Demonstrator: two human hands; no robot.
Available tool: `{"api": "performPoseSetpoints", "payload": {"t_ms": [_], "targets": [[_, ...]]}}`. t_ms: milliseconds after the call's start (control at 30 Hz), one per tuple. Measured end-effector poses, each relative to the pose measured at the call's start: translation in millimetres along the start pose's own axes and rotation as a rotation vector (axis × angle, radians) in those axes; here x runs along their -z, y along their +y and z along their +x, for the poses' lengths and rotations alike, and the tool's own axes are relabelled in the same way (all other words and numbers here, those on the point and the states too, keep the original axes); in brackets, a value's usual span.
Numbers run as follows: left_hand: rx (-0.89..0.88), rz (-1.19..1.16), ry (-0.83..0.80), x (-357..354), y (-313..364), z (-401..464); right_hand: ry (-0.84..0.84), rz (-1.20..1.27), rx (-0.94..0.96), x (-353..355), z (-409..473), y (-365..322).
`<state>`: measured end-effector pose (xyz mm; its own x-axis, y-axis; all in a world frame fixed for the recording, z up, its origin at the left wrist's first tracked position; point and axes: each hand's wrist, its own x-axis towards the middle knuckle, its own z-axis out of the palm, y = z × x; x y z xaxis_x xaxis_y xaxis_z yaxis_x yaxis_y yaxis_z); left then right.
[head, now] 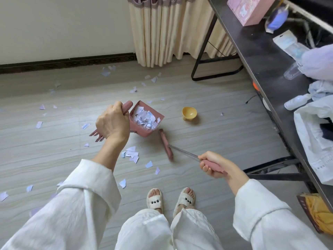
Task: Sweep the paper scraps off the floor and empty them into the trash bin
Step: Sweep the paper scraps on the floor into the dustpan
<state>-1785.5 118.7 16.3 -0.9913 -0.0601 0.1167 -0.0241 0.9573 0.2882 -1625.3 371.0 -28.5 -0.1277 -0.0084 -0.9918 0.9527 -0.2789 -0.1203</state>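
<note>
A black-framed table [252, 56] crowded my right side, and a yellow bowl [189, 113] sat on the floor just beyond the dustpan [144, 129]. My left hand [112, 123] gripped the pink dustpan handle; torn paper scraps [146, 117] filled its boxy pan. My right hand [212, 165] clasped the broom [166, 146] grip, its slim metal shaft meeting a narrow pink head beside the pan. More scraps littered the pale plank floor [216, 138], open toward the left wall.
</note>
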Motion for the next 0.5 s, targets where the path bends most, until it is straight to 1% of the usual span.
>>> {"api": "performPoseSetpoints", "payload": {"t_ms": [200,300,367,500], "targets": [[-0.028,-0.005,-0.075,-21.5,22.1,8.6,0.175,0.083,0.072,28.2,-9.6,-14.7],[-0.052,0.0,-0.119,-36.4,35.9,12.6,0.294,0.125,0.154,34.4,0.1,-23.0],[-0.08,0.016,-0.125,-47.9,46.4,17.6,0.352,0.224,0.22,41.7,9.4,-33.3],[-0.108,0.03,-0.155,-78.7,77.1,26.0,0.469,0.327,0.321,73.8,35.8,-62.6]]}}
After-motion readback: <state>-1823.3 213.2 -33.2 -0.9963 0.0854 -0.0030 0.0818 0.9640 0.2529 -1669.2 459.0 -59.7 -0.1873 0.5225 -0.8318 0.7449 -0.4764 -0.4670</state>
